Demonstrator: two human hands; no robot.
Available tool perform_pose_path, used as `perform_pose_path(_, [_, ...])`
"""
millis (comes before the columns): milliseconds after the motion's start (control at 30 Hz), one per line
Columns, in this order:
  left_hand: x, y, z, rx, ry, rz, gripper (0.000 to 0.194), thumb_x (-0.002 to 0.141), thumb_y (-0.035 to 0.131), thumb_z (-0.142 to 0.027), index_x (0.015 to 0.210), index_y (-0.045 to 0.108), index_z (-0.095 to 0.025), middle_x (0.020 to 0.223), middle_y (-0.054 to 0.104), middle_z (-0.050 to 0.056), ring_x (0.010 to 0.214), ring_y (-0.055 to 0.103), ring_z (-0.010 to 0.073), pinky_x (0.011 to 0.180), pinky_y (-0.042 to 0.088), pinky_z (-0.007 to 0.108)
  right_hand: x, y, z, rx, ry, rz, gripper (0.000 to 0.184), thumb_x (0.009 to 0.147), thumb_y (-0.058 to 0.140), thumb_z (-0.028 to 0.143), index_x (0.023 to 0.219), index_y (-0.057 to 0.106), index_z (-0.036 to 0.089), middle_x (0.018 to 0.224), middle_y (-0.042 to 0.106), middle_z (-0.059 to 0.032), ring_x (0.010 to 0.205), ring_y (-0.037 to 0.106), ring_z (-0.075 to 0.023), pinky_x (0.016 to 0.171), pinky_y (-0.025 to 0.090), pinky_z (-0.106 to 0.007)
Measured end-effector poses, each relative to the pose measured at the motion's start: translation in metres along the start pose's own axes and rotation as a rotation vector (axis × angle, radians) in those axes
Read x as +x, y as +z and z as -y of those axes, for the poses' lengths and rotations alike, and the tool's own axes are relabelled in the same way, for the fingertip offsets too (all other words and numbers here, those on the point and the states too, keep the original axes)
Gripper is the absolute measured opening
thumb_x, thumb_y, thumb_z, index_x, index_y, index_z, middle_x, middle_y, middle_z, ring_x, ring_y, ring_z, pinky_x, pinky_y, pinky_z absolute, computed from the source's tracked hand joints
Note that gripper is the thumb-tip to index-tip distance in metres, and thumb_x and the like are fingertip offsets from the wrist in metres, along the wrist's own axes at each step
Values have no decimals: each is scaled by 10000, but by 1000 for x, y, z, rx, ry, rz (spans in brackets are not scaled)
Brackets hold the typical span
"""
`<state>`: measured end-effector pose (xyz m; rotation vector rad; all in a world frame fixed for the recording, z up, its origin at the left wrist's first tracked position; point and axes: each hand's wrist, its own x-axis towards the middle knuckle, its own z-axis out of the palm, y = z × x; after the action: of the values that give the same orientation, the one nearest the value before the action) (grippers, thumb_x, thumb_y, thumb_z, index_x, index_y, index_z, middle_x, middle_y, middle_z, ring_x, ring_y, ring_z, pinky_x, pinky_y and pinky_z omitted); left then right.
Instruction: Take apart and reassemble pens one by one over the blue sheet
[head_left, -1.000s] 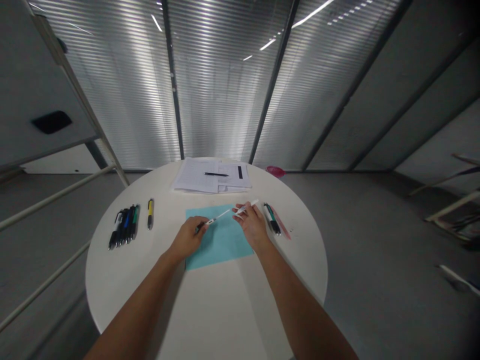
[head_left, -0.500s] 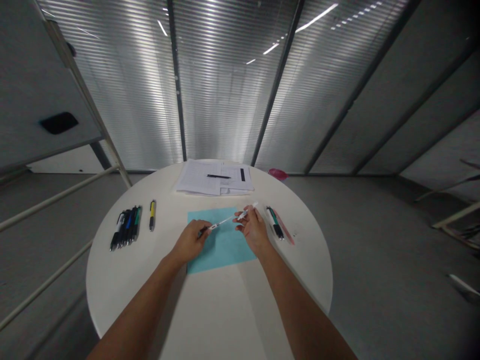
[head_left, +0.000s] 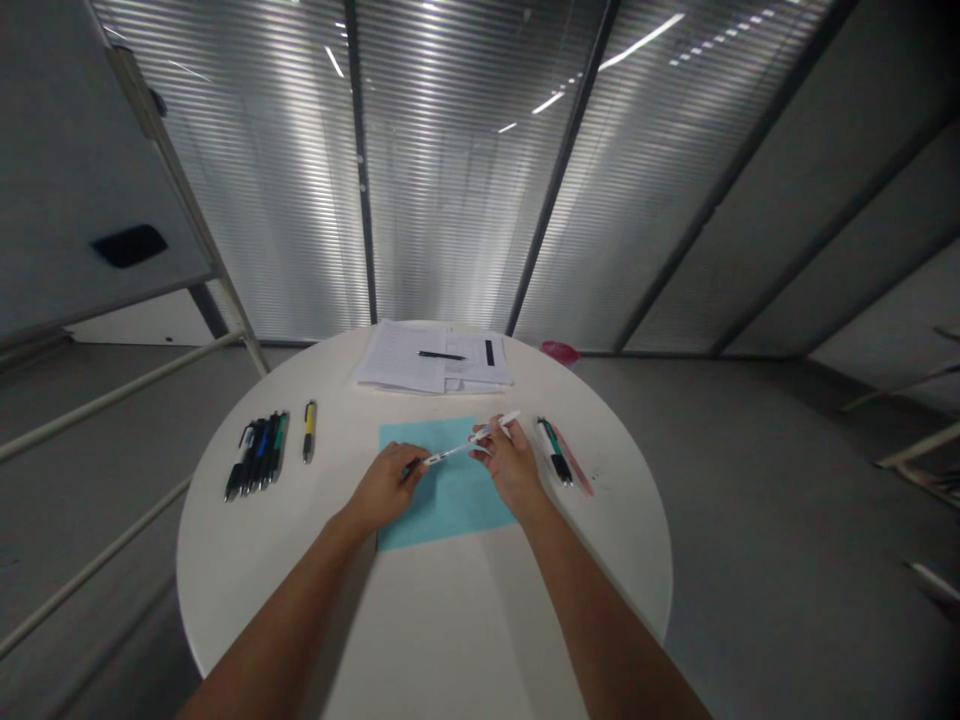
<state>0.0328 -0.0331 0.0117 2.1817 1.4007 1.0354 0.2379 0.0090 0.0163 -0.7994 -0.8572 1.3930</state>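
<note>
Round white table [head_left: 247, 560], ribbed wall [head_left: 450, 200] behind — left hand [head_left: 386, 486], right hand [head_left: 513, 466], each pinching pen parts [head_left: 433, 460]

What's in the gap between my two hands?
In the head view, a thin pen part runs from the left hand toward the white piece in the right hand, over blue paper.

Held in Two Pieces, End Toward End

Shows a black-and-white pen section [head_left: 433, 460], pinched near its dark end in the left hand [head_left: 386, 485], with a slender pale rod [head_left: 455, 450] jutting rightward and slightly away. Lines up roughly with a white pen piece [head_left: 509, 417], held at a tilt in the right hand [head_left: 514, 468]. Poised above a blue sheet [head_left: 442, 515], too small to tell touching from apart.
</note>
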Motion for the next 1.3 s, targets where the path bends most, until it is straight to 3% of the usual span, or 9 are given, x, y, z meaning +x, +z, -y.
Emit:
perform_pose_path(267, [0,0,1,15,-14,12,274,895,455,-346,979,664,-190,879,671,59,840,573,194,784,445,314,-6,3,-3,-25,52,123,321,762,681,445,916,485,242,856,662,11,740,680,-162,613,584,-321])
perform_pose_path(500, [0,1,3,7,-19,-2,250,885,474,-325,972,671,-198,887,680,63,847,580,196,794,450,315,-7,5,-1,-40,65,175,368,709,748,344,927,473,236,862,672,10,780,690,-172,598,583,-288])
perform_pose_path(900, [1,0,6,-3,-19,4,292,894,471,-344,989,682,-167,901,684,67,858,578,184,793,446,293,0,-1,-9,-99,-18,64,358,689,755,366,867,478,227,763,614,51,672,664,-141,540,581,-275])
perform_pose_path(1100, [0,1,10,-1,-33,-1,314,896,468,-388,1002,680,-181,896,680,58,840,580,177,758,449,276,3,-4,-5,18,-24,-13,316,699,755,347,827,497,217,727,628,47,686,666,-132,581,571,-253])
perform_pose_path(1300, [0,0,10,18,-27,8,289,894,476,-362,1000,679,-184,886,678,52,830,576,172,752,442,270,0,-2,-1,27,7,19,288,699,757,345,815,532,209,728,638,38,700,658,-126,592,562,-244])
